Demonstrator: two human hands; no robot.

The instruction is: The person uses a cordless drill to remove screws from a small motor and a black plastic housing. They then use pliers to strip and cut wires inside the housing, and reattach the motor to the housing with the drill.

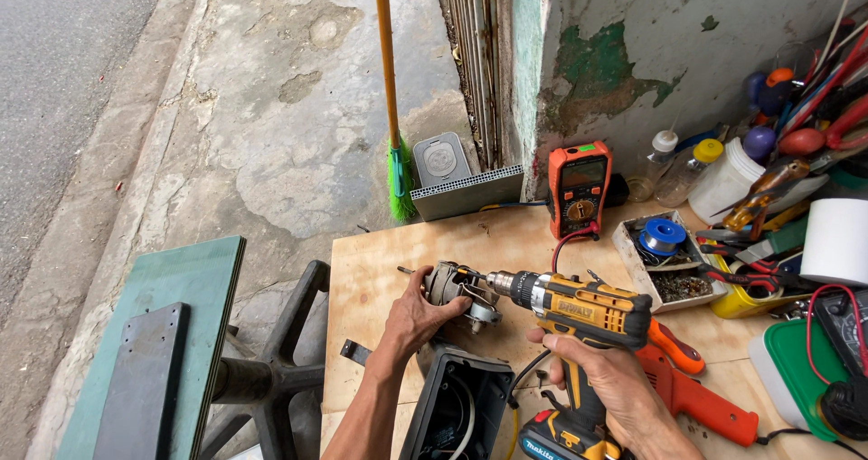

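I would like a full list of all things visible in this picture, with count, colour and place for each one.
cordless drill: 1, yellow and black, in right hand, tip at the motor part
motor part: 1, grey metal, in left hand
black housing: 1, black, open, table front edge
multimeter: 1, orange, table back edge, upright
orange tool: 1, orange, lying right of the drill
small tray: 1, white, holds a blue spool and small parts
white bottle: 1, white, yellow cap, by the wall
paper roll: 1, white, far right
broom: 1, orange stick, green bristles, against the wall
plywood table: 1, light brown
left hand: 1
right hand: 1
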